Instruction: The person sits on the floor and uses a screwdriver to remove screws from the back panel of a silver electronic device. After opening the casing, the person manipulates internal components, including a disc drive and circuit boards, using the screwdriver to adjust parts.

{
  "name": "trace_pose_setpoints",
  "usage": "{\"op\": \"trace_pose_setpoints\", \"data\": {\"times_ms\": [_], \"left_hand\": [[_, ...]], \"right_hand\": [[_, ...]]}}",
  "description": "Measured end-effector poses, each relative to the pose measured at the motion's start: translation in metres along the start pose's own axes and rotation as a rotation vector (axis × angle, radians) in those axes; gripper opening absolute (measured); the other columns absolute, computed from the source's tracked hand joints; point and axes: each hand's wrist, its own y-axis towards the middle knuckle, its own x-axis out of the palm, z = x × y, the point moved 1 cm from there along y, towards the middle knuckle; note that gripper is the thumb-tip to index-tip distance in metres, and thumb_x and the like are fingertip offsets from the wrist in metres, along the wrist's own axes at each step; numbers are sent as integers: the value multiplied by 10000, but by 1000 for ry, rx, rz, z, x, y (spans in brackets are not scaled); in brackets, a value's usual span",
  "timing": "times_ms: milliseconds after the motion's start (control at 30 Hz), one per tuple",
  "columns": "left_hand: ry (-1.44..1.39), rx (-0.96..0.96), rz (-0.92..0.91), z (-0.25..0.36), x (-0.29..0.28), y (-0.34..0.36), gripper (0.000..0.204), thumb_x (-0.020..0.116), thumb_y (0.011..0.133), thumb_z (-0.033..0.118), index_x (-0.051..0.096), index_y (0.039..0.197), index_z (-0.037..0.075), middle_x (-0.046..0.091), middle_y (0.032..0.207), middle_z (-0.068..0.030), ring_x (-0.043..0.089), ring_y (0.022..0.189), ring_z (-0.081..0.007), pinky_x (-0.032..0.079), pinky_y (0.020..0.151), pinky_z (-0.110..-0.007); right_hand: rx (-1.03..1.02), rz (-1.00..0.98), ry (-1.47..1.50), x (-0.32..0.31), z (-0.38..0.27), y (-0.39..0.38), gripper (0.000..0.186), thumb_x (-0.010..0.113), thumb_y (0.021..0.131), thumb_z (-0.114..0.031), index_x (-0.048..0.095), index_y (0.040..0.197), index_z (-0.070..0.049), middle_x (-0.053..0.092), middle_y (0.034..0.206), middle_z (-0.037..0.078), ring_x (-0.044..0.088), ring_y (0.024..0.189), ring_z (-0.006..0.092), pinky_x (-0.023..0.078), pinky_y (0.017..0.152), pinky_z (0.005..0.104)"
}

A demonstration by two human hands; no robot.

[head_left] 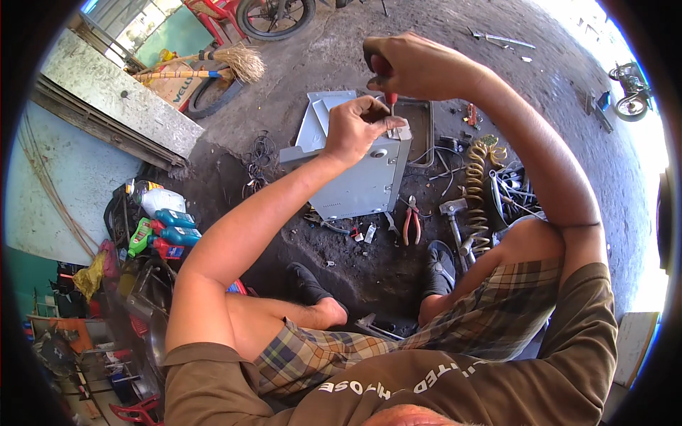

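Screwdriver [391, 98], red-handled, is gripped in my right hand [419, 65], pointing down at the top of a grey metal case [355, 186] on the dirty ground [383, 268]; my left hand [354, 129] curls there, its exact hold unclear.

Head-worn cam, L one of side-by-side pair; looked steeply down & fwd from above wearer's own body. V. wide fisheye: corners dark, straight edges bent twd rim; pic upright, unmirrored. Shirt [455, 387] v. close, along btm edge; plaid shorts [490, 302] just beyond. L forearm [256, 213] & R forearm [536, 128] reached in from sides. Grey metal case [355, 188] approx. ctr, mid-dist. Floor [341, 64] ran up to top; motorbike [629, 85] far off, small, nr R rim.
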Motion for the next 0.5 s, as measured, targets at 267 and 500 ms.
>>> {"op": "trace_pose_setpoints", "data": {"times_ms": [267,500], "left_hand": [[11,-31,21,1,2,-2,242,853,983,226,807,1010,-11,818,906,-47,741,862,-102,596,861,-277],[-134,53,4,1,0,-1,204,849,978,182,796,979,-15,820,903,-61,751,845,-98,587,783,-284]], "right_hand": [[-40,48,45,8,6,0,258,772,893,-118,608,1033,24,764,935,218,762,915,382,562,827,487],[-44,89,92,11,4,2,283,792,882,-129,602,1034,18,736,905,217,743,881,398,554,806,493]]}}
